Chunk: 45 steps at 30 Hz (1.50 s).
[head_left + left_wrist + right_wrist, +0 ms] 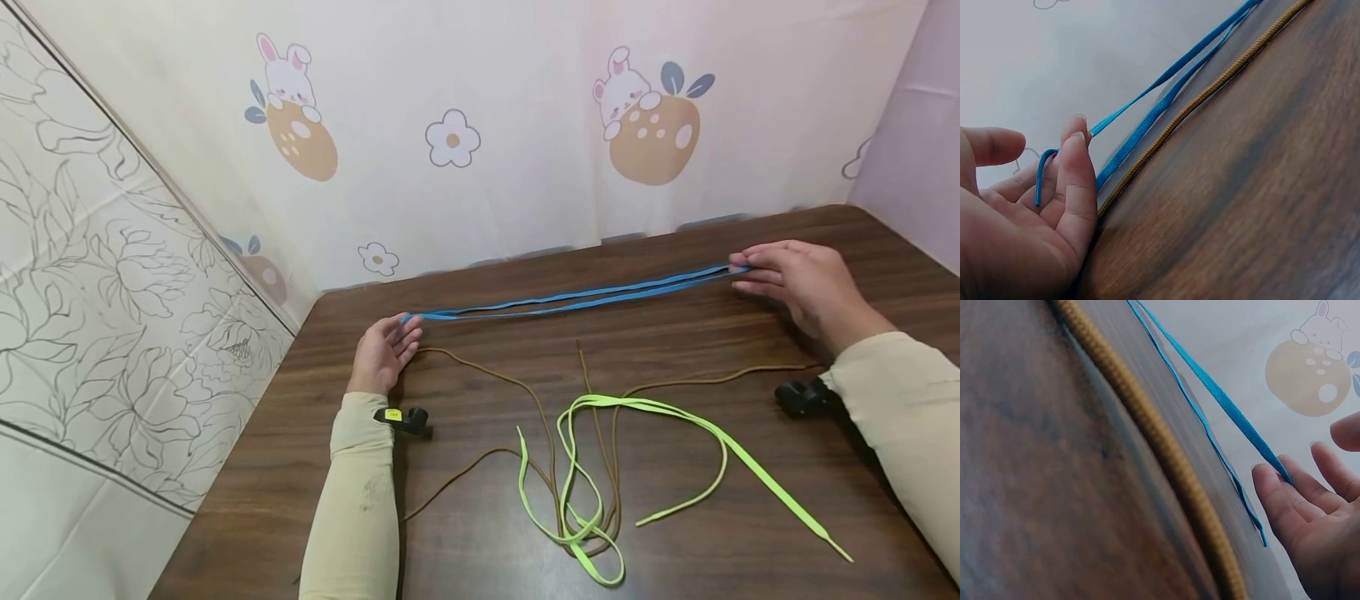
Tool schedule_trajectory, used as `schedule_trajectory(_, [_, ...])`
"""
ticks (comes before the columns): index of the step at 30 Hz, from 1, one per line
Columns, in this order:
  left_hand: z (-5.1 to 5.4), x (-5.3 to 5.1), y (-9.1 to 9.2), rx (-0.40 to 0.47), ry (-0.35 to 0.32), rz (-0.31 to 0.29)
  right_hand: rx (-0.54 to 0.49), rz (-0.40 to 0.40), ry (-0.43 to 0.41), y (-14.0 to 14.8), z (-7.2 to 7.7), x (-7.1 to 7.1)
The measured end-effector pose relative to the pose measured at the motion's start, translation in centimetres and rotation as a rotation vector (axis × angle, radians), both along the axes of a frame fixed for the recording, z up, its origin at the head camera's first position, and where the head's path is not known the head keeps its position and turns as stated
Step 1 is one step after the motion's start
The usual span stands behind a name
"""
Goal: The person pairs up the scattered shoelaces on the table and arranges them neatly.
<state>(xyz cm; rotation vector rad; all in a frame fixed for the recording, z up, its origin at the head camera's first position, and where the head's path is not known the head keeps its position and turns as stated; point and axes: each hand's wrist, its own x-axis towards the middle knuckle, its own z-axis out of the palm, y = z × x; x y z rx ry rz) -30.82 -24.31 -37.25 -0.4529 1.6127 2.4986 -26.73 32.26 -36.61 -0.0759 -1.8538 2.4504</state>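
Note:
A blue flat shoelace (577, 296) stretches in two near-parallel strands across the far part of the table, between the two hands. At its left end my left hand (380, 354) holds it between the fingers, thumb apart; in the left wrist view the lace's thin tip (1039, 181) hangs over the palm side. My right hand (806, 287) holds the other end; in the right wrist view one blue strand (1229, 406) runs taut in between its fingers (1272, 490). Another strand ends in a thin tip (1264, 537) beside those fingers.
A neon-green shoelace (776, 483) lies in loose loops on the dark wooden table (712, 550), tangled over a brown round cord (487, 371) whose ends spread left and right. A patterned curtain (525, 192) stands behind, and a white flower-print panel (97, 225) is at left.

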Motion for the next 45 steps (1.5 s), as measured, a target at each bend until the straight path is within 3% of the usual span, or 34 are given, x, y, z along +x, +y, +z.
schedule_trajectory(23, [-0.1, -0.6, -1.5, 0.025, -0.064, -0.049, 0.018, -0.023, -0.012, -0.2, 0.0, -0.1])
schedule_trajectory(36, [-0.1, -0.4, -1.6, -0.015, -0.037, -0.116, 0.025, -0.012, 0.020, 0.2, -0.5, 0.1])
schedule_trajectory(41, [-0.2, -0.4, -1.5, -0.024, -0.033, -0.116, 0.096, -0.040, -0.008, 0.2, -0.5, 0.0])
schedule_trajectory(45, [-0.3, -0.4, -1.6, -0.010, -0.039, -0.098, 0.214, -0.089, -0.055, 0.1, -0.4, -0.1])
